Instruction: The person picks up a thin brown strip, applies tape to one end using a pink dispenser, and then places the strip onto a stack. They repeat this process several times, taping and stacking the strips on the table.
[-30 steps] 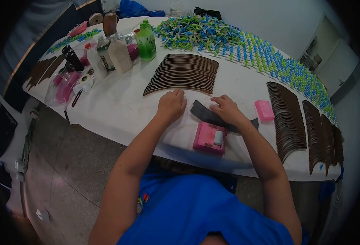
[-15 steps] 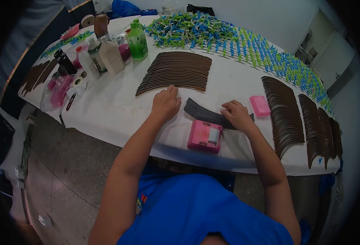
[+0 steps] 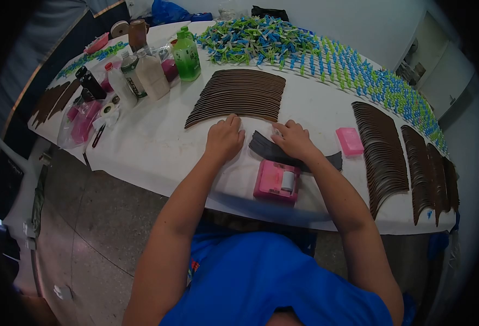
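Note:
Curved thin brown strips (image 3: 237, 95) lie side by side in a fanned row in the middle of the table. My left hand (image 3: 225, 138) is at the near edge of this row, its fingers curled and closed; what they grip, if anything, is hidden. My right hand (image 3: 294, 140) reaches with fingers apart, its index fingertip close to the right end of the nearest strip. Under my right hand and wrist lies a curved dark grey stack of strips (image 3: 262, 146). Just in front of it stands a pink box with a white roller (image 3: 276, 182).
A pink block (image 3: 350, 141) sits beside further rows of brown strips (image 3: 381, 157) on the right. Bottles, among them a green jug (image 3: 187, 57), stand at the back left. Blue and green clips (image 3: 261, 41) are heaped along the far edge. A pen-like tool (image 3: 98, 136) lies left.
My right hand has moved left and away from me, from over the dark grey stack to the near right corner of the brown row. My left hand stays at the row's near edge.

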`<action>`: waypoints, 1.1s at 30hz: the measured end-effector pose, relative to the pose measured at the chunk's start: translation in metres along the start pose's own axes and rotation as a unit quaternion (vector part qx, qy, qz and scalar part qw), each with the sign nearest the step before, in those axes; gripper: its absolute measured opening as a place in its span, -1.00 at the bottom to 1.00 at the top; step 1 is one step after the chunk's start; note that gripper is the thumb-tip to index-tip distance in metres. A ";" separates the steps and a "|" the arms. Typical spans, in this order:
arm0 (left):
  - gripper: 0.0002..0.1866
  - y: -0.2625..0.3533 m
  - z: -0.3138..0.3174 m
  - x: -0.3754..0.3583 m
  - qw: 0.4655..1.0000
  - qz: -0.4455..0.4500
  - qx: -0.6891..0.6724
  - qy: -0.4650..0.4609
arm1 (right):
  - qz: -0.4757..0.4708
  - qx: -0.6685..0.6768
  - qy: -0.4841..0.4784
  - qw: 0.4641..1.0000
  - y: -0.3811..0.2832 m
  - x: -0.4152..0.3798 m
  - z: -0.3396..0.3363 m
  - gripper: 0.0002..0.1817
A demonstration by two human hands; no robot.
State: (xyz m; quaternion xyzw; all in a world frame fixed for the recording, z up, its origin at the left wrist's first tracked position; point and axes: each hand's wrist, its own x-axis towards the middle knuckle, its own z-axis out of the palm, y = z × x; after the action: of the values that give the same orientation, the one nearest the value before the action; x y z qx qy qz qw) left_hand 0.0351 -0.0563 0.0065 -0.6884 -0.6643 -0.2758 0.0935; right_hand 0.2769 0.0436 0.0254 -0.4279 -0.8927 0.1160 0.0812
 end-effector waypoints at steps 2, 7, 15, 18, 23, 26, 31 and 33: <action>-0.67 0.000 -0.001 0.000 1.000 -0.002 -0.006 -0.002 | 0.014 0.005 -0.002 1.000 0.001 0.002 0.001 -0.41; -0.66 0.000 -0.002 0.000 1.000 -0.002 -0.015 0.000 | 0.013 0.003 0.005 1.000 0.001 0.002 0.002 -0.41; -0.69 0.001 -0.003 -0.001 1.000 -0.007 -0.025 0.003 | 0.005 0.009 0.031 0.999 0.007 -0.003 0.002 -0.45; -0.71 -0.001 -0.001 -0.003 0.999 -0.005 -0.026 0.023 | -0.016 0.066 0.026 0.997 0.022 -0.011 -0.001 -0.52; -0.76 0.001 0.002 -0.003 0.998 -0.020 -0.034 0.053 | -0.024 0.091 0.065 0.993 0.041 -0.051 -0.026 -0.72; -0.80 0.002 0.000 -0.004 0.997 -0.022 -0.033 0.070 | 0.004 0.060 0.091 0.994 0.057 -0.076 -0.033 -0.77; -0.86 -0.003 0.010 -0.007 0.995 0.002 -0.014 0.101 | -0.014 0.002 0.210 0.978 0.068 -0.108 -0.007 -0.80; -0.88 -0.005 0.007 -0.009 0.995 -0.006 0.005 0.096 | -0.031 -0.016 0.251 0.967 0.067 -0.113 -0.004 -0.81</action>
State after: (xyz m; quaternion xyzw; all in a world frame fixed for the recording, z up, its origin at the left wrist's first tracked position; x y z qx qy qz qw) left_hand 0.0326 -0.0601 -0.0054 -0.6542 -0.6577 -0.3383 0.1583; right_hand 0.3986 -0.0036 0.0055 -0.4167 -0.8581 -0.0119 0.2997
